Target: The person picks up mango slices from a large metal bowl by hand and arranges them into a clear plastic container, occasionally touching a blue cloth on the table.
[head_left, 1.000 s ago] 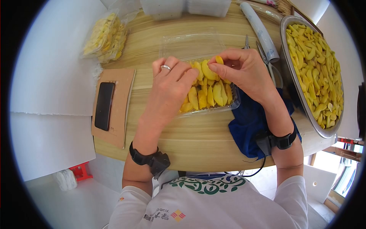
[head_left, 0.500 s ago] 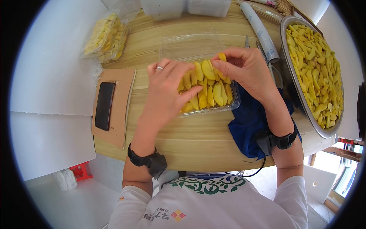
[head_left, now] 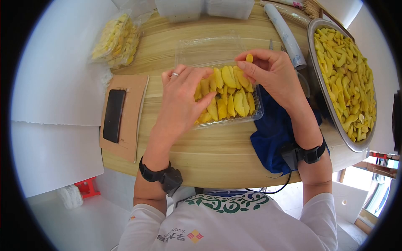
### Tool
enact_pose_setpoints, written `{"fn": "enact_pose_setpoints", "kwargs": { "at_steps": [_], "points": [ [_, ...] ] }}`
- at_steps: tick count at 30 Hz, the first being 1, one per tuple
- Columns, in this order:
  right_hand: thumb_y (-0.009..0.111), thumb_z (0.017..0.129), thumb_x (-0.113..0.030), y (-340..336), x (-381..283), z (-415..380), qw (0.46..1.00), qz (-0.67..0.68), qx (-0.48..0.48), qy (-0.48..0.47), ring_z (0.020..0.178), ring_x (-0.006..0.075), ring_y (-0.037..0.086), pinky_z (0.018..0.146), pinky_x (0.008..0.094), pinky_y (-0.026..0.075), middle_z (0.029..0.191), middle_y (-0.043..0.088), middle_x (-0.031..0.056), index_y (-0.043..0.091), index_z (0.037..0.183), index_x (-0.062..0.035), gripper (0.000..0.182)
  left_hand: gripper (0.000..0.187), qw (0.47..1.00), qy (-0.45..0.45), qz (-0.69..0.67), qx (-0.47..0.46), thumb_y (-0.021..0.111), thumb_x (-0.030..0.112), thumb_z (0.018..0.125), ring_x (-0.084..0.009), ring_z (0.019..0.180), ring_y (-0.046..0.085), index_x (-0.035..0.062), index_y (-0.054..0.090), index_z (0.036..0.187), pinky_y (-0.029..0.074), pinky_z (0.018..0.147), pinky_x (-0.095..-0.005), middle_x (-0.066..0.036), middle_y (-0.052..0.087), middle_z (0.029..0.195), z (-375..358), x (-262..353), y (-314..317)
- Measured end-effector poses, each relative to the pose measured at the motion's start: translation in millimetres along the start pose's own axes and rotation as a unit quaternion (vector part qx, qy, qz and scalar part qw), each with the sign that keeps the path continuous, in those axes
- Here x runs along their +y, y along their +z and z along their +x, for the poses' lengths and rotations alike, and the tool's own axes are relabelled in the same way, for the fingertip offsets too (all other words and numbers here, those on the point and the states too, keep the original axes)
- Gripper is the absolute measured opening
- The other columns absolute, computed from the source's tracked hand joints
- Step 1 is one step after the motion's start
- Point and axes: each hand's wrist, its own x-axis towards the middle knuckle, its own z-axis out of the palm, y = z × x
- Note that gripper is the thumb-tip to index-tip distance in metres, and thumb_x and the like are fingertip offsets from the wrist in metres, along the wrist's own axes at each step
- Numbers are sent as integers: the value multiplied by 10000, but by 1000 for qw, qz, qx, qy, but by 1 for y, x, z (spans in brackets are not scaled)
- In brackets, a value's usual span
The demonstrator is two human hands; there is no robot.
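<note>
A clear plastic box (head_left: 238, 119) holds rows of yellow fruit slices (head_left: 228, 77), its clear lid (head_left: 205, 49) lying open behind it. My left hand (head_left: 182, 94) rests over the box's left part, thumb and fingers spread and touching or nearly touching slices there. At the box's back right corner, my right hand (head_left: 274, 73) pinches a single fruit slice (head_left: 249, 58) between thumb and fingers, slightly above the rim. My left palm and fingers hide some of the slices at the left.
On the right stands a large metal basin (head_left: 356, 147) full of fruit slices. A dark blue cloth (head_left: 268, 144) lies beneath my right forearm. A phone (head_left: 114, 116) sits on cardboard (head_left: 133, 138) at left. Packed boxes (head_left: 117, 42), stacked containers (head_left: 228, 8) and a film roll (head_left: 285, 35) are farther back.
My right hand has shifted slightly right and up with its slice, away from the row. My left hand stays nearly in place.
</note>
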Motion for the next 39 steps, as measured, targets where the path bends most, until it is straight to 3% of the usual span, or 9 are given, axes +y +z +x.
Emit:
{"fn": "enact_pose_setpoints", "kwargs": {
  "at_steps": [4,12,16,18,21,28,31,33,39],
  "points": [
    [708,898,-91,0,4,1,1000,11,4,-17,669,26,558,554,198,433,756,630,-17,706,1017,18,162,383,1000,-11,-17,19,798,102,744,-209,931,599,91,651,1096,377,937,-357,-29,679,1015,0,1,-2],
    [654,865,1,3,-6,1,997,-8,55,-54,810,98,657,715,222,522,861,657,31,647,990,7,126,296,994,-53,-33,87,770,77,780,-195,903,594,85,670,1059,418,887,-341,-21,686,989,0,2,-3],
    [666,855,-5,7,-4,-2,991,-84,61,-79,784,93,646,695,232,514,853,664,40,647,970,-11,117,234,992,-50,-35,113,757,62,795,-196,868,603,76,678,1014,426,874,-342,-23,687,933,0,0,-1],
    [677,837,-4,9,-6,-4,973,-202,65,-88,759,111,640,671,260,504,852,667,50,651,950,-27,117,218,991,-50,-37,115,753,59,799,-198,865,606,74,677,1003,427,872,-343,-25,686,920,0,0,-1],
    [685,824,0,12,-2,-3,964,-208,69,-151,739,142,635,646,286,495,859,667,66,653,923,-25,107,194,992,-46,-37,116,748,55,803,-203,864,609,70,676,983,429,866,-345,-31,684,904,0,0,0],
    [705,820,1,17,-1,-4,949,-256,67,-170,771,154,656,670,285,514,878,674,72,664,929,-14,117,179,992,-34,-31,116,743,45,803,-227,860,613,59,675,968,438,851,-358,-52,678,900,0,0,2],
    [717,847,-9,18,0,-3,977,-137,70,-146,789,127,670,702,251,531,893,692,54,669,948,2,113,194,990,-31,-55,122,739,32,808,-214,847,603,46,674,991,456,830,-345,-54,675,898,0,2,1],
    [719,882,-29,17,-5,-5,999,4,31,-31,796,100,671,727,224,539,915,700,42,665,982,15,121,206,986,-60,-104,114,739,30,815,-194,846,596,41,675,1011,463,823,-332,-52,670,897,0,7,2],
    [708,915,-44,18,-5,-5,992,122,-38,-12,826,92,689,691,210,528,906,700,45,656,1015,15,127,199,942,-144,-290,81,718,55,863,-128,855,588,28,681,1057,470,817,-289,-25,671,892,-2,13,6]
  ]
}}
